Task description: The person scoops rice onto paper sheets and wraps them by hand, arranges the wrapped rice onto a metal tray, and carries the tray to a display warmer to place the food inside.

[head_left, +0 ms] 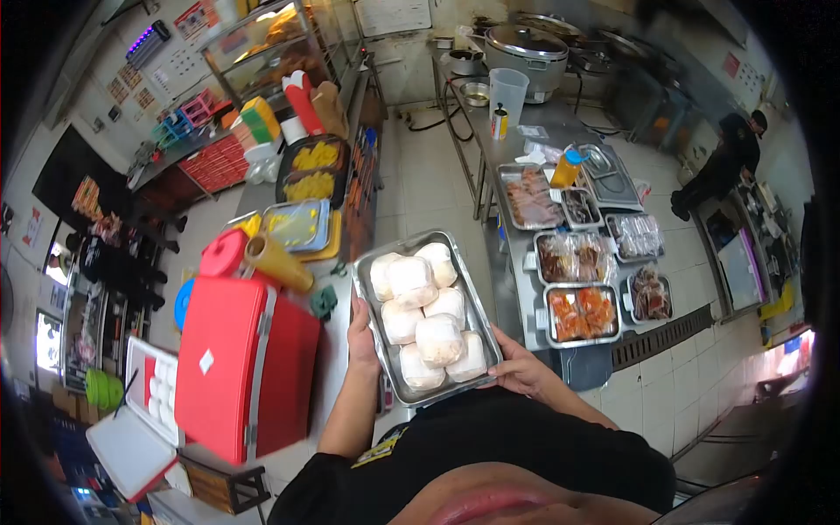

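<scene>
In front of my body I hold a metal tray (360, 297), tilted a little. Several rounded white bundles (437, 339) are piled in it, apparently wrapped; their contents are hidden. My left hand (361, 331) grips the tray's left side, its thumb up along the rim and the other fingers mostly hidden underneath. At the lower right corner, my right hand (518, 367) has its fingers closed on the rim. Left of the tray stands a large red cooler box (223, 367).
Trays of marinated meat (582, 313) and a bottle with a blue cap (567, 168) stand on the right table. Yellow food trays (311, 186) and a plastic-wrap roll (278, 262) are on the left. An open cooler (131, 446) sits lower left. People stand at both sides.
</scene>
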Demonstrator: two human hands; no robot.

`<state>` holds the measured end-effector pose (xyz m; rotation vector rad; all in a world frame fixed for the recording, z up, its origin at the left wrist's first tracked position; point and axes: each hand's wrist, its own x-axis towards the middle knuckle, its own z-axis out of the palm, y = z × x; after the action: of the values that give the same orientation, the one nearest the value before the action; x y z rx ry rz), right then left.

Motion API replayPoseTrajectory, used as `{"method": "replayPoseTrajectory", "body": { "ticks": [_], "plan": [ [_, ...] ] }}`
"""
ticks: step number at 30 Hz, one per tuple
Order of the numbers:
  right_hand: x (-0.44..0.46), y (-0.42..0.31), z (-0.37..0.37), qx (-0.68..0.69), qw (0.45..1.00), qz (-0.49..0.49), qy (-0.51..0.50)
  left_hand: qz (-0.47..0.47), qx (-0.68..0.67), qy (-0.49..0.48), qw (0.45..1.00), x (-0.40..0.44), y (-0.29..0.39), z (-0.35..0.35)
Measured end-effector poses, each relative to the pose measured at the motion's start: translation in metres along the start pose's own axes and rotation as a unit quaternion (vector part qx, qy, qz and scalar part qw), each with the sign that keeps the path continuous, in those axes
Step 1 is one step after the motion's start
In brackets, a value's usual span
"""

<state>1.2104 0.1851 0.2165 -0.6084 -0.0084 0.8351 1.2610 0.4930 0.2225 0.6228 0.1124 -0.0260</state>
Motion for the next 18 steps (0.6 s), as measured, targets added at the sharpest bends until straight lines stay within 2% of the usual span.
{"method": "replayPoseTrajectory", "body": {
  "ticks": [1, 3, 5, 6, 7, 9, 11, 13, 15, 17, 18],
  "plan": [
    [0.016, -0.014, -0.011, 0.001, 1.0, -0.017, -0.006, 0.033, 0.036, 0.01, 0.999, 0.027, 0.001, 0.009],
    [0.057, -0.045, -0.025, 0.028, 0.999, -0.023, -0.005, 0.032, 0.036, 0.003, 0.999, 0.082, 0.006, 0.009],
    [0.096, -0.078, -0.028, 0.042, 0.999, -0.021, -0.015, -0.017, -0.008, 0.004, 1.0, 0.138, 0.015, -0.003],
    [0.115, -0.094, -0.026, 0.047, 0.999, -0.016, -0.018, -0.034, 0.016, -0.007, 0.999, 0.166, 0.023, -0.018],
    [0.134, -0.112, -0.021, 0.047, 0.998, -0.019, -0.026, -0.032, 0.02, 0.002, 0.999, 0.183, 0.038, -0.004],
    [0.177, -0.144, -0.02, 0.04, 0.998, -0.018, -0.036, 0.049, 0.051, -0.038, 0.997, 0.225, 0.069, 0.037],
    [0.222, -0.169, -0.032, 0.062, 0.998, -0.004, -0.027, 0.043, 0.023, -0.025, 0.999, 0.268, 0.09, 0.036],
    [0.26, -0.196, -0.042, 0.036, 0.999, 0.017, -0.034, 0.015, -0.047, -0.058, 0.997, 0.311, 0.106, 0.041],
    [0.305, -0.222, -0.046, 0.09, 0.996, -0.001, -0.012, 0.03, -0.04, -0.053, 0.997, 0.366, 0.117, 0.039],
    [0.351, -0.244, -0.063, 0.078, 0.997, -0.014, 0.004, 0.06, 0.047, -0.014, 0.997, 0.433, 0.126, 0.027],
    [0.371, -0.255, -0.07, 0.12, 0.992, -0.026, 0.0, 0.093, 0.111, 0.007, 0.989, 0.468, 0.133, 0.028]
  ]
}}
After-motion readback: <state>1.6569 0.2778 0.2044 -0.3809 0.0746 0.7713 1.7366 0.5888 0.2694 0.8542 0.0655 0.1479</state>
